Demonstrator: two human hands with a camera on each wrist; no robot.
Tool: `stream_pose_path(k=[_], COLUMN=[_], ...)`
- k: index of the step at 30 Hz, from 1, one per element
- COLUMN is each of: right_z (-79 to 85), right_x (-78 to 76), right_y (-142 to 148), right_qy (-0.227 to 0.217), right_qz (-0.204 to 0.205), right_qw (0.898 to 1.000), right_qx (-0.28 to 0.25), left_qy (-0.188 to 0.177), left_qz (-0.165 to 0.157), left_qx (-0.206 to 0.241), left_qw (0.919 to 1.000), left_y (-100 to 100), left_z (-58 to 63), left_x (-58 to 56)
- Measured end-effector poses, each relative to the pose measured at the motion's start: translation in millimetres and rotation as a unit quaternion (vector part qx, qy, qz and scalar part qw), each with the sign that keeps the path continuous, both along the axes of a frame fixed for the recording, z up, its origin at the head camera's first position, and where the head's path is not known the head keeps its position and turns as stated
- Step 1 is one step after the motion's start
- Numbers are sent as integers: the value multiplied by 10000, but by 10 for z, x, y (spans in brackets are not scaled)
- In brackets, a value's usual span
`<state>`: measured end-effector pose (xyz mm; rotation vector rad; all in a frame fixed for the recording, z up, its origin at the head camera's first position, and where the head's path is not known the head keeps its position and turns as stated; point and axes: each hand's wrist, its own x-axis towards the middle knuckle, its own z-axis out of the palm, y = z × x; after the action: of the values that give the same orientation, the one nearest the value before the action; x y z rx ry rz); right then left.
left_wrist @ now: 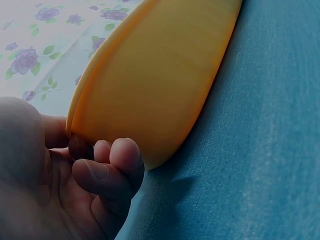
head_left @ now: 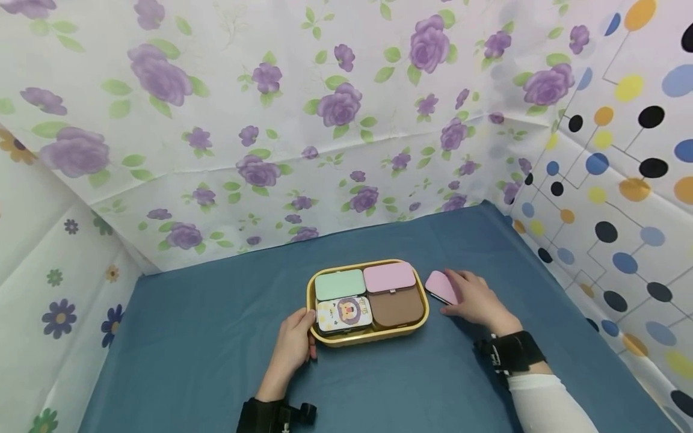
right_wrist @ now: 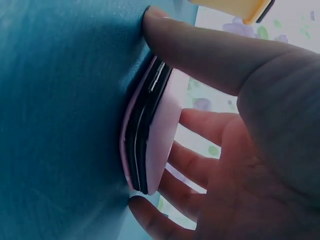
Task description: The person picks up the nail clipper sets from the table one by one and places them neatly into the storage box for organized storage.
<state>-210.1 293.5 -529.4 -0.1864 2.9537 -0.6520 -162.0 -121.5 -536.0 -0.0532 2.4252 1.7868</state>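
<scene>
**Yellow tray, four cases in, one pink case out**

Item 1: yellow tray (head_left: 419, 322). From my remote seat I log it between the two hands, long axis running from the left hand across toward the right. Contents: a green case (head_left: 340, 284), a pink one (head_left: 389, 276), a brown one (head_left: 396, 305) and a cartoon-printed one (head_left: 343, 314), filling all four quarters.

Item 2: left hand (head_left: 294, 349). Fingers curl against the tray's near-left corner, thumb on the rim, gripping it (the wrist view confirms fingertips tucked under the edge).

Item 3: right hand (head_left: 475, 299). It lies over the loose pink case (head_left: 440, 286), thumb and fingers spread round its edges and touching the blue cloth (head_left: 189, 349); I read this as a light hold, not a lift.

Item 4: the loose pink case. It lies flat on the cloth just beyond the tray's right end, long axis slanting away from the tray.

Progress, as I judge it: four cases are seated; the fifth remains outside with no free slot visible.
</scene>
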Motion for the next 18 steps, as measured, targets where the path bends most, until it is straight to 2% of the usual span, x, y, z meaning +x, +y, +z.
stream_pose_path(k=[11, 18], right_z=[64, 9], right_x=[47, 47], right_y=[-138, -98], right_qy=[-43, -55], right_qz=[-229, -195], right_qw=[9996, 9995], right_qx=[140, 228], left_qy=[-17, -27], left_qz=[16, -12], left_qx=[-21, -79], left_qw=[10000, 10000], left_y=[-2, -4], left_z=[20, 18], left_x=[-4, -1])
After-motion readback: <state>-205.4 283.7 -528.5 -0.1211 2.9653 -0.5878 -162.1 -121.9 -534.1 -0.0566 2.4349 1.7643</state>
